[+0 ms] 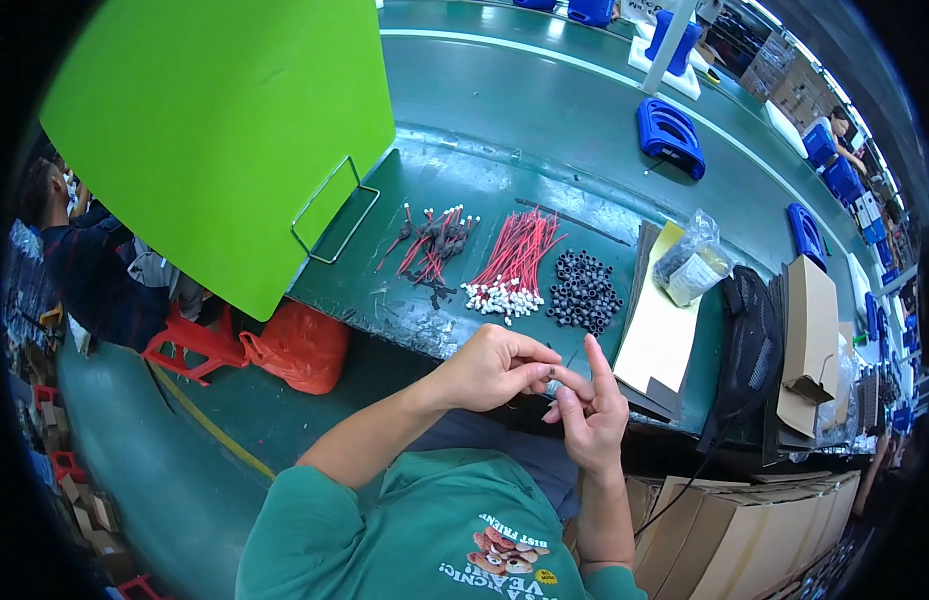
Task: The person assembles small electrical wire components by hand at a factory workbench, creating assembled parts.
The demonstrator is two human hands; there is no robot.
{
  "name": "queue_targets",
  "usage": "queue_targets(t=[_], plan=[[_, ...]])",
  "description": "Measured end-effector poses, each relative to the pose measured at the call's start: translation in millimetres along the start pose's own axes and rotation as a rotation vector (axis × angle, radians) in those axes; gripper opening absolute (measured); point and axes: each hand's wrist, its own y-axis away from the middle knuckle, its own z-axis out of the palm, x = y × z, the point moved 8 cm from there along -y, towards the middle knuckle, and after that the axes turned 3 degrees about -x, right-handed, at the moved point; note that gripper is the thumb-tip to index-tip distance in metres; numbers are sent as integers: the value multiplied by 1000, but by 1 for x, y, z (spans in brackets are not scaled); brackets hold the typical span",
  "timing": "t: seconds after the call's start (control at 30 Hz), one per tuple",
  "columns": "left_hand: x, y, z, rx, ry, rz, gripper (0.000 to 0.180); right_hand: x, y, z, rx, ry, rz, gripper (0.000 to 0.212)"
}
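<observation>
My left hand [497,368] and my right hand [593,410] meet in front of my chest, just off the table's near edge. The left thumb and forefinger pinch at a tiny dark piece [553,373] by the right fingers; its kind is too small to tell. My right hand is closed around something whitish, mostly hidden, with one finger pointing up. Beyond them lie a bundle of red wires [520,250] with white connectors, a pile of black ring-shaped caps [585,290], and several red wires with black pieces fitted [440,240].
A tall green board [235,130] and a wire bracket [335,215] stand at left. On the right are a yellow sheet [657,340], a plastic bag [693,265], a black mesh bag [750,350] and cardboard boxes [810,340]. Blue housings [671,138] sit on the conveyor behind. A person sits far left.
</observation>
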Motion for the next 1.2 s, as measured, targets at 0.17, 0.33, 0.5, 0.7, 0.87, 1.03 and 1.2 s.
queue_targets(t=[0.17,0.33,0.5,0.7,0.87,1.03,1.2], plan=[[-4,-3,2,7,-60,-26,18,-9,0,4,-39,227,-107,57],[-15,-3,-1,9,16,-16,22,-2,-5,3,-32,86,-51,58],[-9,-3,0,-16,-36,10,19,3,-6,4,-93,169,-18,58],[-4,-4,-5,58,-213,71,16,7,-8,7,-119,-81,44,59],[4,-3,-11,76,-191,99,18,15,-9,11,-142,-300,111,59],[10,4,-28,189,-334,132,18,23,-10,11,-129,-560,190,55],[-2,38,-76,414,-150,74,13,18,-31,-7,38,-464,147,48]])
